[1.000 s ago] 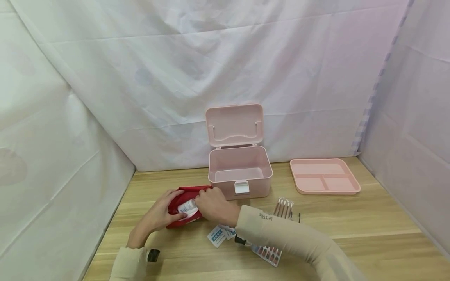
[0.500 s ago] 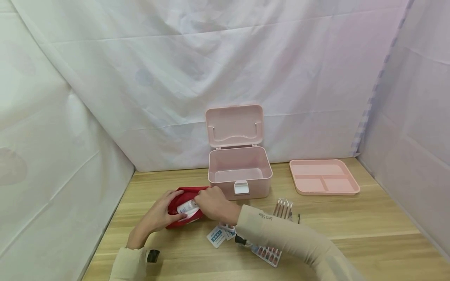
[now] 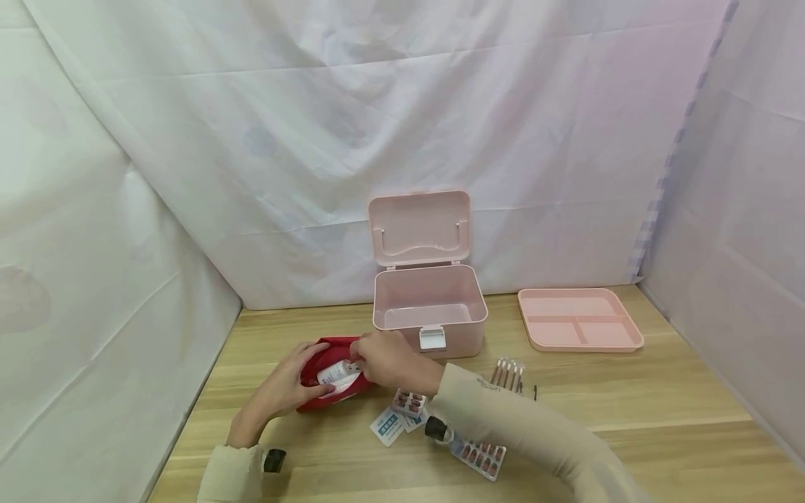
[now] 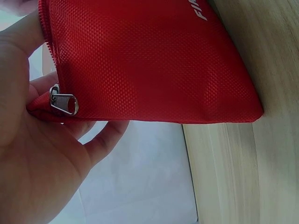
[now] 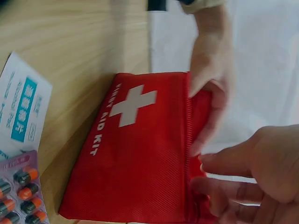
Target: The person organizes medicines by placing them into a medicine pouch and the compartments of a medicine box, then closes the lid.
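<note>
A red first aid pouch with a white cross stands unzipped on the table, its mouth facing up. In the head view a white bottle lies inside its opening. My left hand grips the pouch's left end, thumb on the near rim and fingers on the far side. The zip pull hangs by that palm in the left wrist view. At the right end, my right hand has its thumb and curled fingers on the rim, beside the bottle's end; some fingertips are hidden.
A lidded pink box stands raised-lid behind the pouch. Further right lies a pink divided tray. Cotton swabs, capsule blister packs and white-blue sachets lie around the right forearm.
My right hand has shifted slightly right along the rim, and its forearm now uncovers more of a small blister pack. The left hand and pouch stay nearly in place.
</note>
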Demonstrator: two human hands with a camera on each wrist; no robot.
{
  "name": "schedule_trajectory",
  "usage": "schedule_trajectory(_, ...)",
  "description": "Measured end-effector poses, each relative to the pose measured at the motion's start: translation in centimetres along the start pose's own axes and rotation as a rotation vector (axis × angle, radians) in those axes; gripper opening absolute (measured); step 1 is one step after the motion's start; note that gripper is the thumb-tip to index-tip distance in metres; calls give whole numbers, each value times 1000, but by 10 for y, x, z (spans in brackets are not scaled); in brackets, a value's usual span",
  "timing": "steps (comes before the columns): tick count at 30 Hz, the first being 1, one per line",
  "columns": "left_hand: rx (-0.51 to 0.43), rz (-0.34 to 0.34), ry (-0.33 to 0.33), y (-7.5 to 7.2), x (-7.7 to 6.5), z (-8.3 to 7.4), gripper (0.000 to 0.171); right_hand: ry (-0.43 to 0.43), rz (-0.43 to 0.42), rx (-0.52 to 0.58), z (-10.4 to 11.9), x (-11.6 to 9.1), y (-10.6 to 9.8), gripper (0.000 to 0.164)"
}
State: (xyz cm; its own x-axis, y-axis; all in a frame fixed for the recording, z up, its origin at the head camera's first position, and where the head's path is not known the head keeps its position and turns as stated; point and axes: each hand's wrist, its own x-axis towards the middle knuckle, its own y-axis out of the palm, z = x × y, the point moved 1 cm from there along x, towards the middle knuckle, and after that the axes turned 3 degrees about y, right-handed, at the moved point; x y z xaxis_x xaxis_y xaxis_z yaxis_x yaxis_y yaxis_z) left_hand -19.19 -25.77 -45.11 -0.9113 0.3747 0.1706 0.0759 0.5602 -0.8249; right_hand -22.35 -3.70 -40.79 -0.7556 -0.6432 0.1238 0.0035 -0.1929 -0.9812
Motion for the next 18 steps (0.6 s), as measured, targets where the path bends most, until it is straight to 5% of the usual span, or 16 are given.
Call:
schedule_trajectory(9, 0, -1, -1, 1, 0, -1, 76, -31, 108, 580, -25, -9, -10, 14)
schedule_trajectory(18, -1, 3, -22, 0, 0, -2, 76, -75, 292, 749, -38, -22, -10, 15)
